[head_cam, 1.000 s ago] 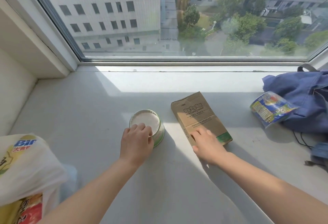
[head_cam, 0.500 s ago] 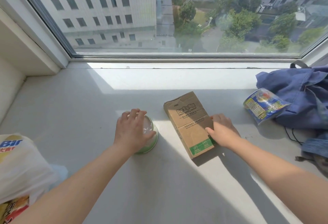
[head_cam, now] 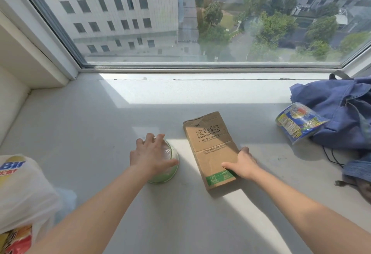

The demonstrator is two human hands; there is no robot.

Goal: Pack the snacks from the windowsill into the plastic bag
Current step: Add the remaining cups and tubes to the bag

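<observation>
Windowsill (head_cam: 90,133) cup (head_cam: 169,173) under left hand (head_cam: 149,156)

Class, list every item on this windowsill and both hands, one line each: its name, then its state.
green cup: upright, lidded, held from above
brown box: closed, lying flat
snack packet: on its side, untouched
plastic bag: holds packets
left hand: grips green cup
right hand: grips brown box

We note a smooth, matt, pale windowsill (head_cam: 100,125). Near its middle, the cardboard box (head_cam: 210,141) is brown paperboard, matt and creased. The cup (head_cam: 167,175) beside it is pale green under a clear, glossy film lid. At the right edge, the snack packet (head_cam: 299,122) is glossy printed film and the cloth bag (head_cam: 341,109) is matt blue fabric. At the left edge, the plastic bag (head_cam: 24,189) is thin, white and faintly shiny.
</observation>
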